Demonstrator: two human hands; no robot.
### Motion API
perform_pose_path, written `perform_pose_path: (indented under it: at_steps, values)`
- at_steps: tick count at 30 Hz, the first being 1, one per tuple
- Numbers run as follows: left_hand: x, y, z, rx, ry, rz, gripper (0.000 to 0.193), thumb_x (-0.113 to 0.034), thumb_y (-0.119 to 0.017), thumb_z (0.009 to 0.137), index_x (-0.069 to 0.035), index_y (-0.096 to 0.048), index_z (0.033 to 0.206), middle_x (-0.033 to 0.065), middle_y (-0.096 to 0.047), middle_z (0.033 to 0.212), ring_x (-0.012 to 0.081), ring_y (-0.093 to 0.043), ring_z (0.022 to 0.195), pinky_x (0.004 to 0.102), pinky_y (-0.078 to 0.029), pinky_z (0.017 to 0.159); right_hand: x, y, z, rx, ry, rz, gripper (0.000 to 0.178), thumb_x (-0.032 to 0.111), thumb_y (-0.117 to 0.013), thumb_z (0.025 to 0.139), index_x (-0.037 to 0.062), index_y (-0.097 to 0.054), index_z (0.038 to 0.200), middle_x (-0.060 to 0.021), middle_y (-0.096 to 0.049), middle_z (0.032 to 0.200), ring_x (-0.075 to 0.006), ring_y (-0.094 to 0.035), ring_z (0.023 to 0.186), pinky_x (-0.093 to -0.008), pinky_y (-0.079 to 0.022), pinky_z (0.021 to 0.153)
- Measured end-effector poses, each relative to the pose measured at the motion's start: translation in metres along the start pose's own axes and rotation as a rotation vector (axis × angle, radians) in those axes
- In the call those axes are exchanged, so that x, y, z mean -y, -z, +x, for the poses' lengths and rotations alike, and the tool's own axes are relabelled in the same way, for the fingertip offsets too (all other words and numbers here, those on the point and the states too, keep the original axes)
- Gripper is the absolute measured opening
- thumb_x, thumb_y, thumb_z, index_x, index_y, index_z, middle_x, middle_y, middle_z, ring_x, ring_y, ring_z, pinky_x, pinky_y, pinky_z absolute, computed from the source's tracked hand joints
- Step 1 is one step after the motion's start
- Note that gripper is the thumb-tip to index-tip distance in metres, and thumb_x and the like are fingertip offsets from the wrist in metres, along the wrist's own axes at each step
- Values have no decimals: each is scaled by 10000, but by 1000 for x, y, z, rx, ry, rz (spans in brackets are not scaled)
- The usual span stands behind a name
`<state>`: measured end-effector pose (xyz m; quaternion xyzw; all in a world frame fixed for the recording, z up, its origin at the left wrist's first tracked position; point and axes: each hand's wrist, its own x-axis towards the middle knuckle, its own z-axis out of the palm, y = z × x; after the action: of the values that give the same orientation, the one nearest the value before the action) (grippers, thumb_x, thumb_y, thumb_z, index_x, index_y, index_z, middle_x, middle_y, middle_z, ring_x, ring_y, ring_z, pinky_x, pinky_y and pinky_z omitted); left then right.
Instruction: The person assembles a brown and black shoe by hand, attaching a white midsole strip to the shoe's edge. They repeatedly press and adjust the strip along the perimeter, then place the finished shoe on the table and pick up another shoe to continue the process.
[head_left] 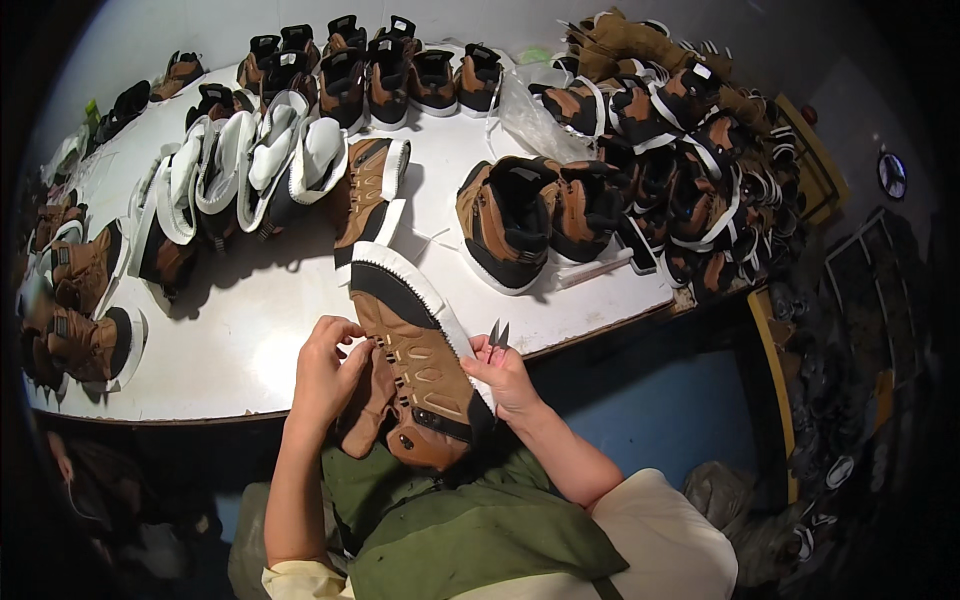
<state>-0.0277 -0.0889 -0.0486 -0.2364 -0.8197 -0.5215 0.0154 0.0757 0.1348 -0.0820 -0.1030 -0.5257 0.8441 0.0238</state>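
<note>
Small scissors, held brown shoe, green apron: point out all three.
Small scissors [503,335]: head view, on a dark blade.
Held brown shoe [412,350]: head view, on its side panel.
Green apron [480,528]: head view, on its front cloth.

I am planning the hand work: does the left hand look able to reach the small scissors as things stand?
Probably not directly: the brown shoe is between the left hand and the small scissors, whose blades poke out of the right hand. Reaching them would likely mean going around the shoe.
</note>
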Motion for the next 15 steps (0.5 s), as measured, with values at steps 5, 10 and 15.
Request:
perform_pose_path:
  at_steps: [5,10,15]
  values:
    - [24,-2,-2,133,336,-290,340,-161,-661,840,24,-545,1101,116,-599,1031,175,-568,891,295,-476,742,-8,6,7,3,-16,-26,220,34,-630,846,-30,-559,1044,-49,-628,958,-89,-575,854,-225,-444,805]
    - [26,-6,-7,418,344,-666,592,-185,-641,866,48,-361,1333,163,-508,1249,198,-493,1139,319,-411,968,-12,17,13,-20,-46,-66,240,54,-645,836,-19,-558,1047,-43,-635,939,-90,-586,826,-231,-463,796]
    - [12,-15,-11,383,449,-828,542,-109,-616,865,50,-370,1321,138,-529,1224,181,-525,1090,310,-426,952,-6,17,12,-24,-73,-80,255,62,-657,828,-22,-555,1046,-31,-622,924,-77,-569,813,-219,-449,776]
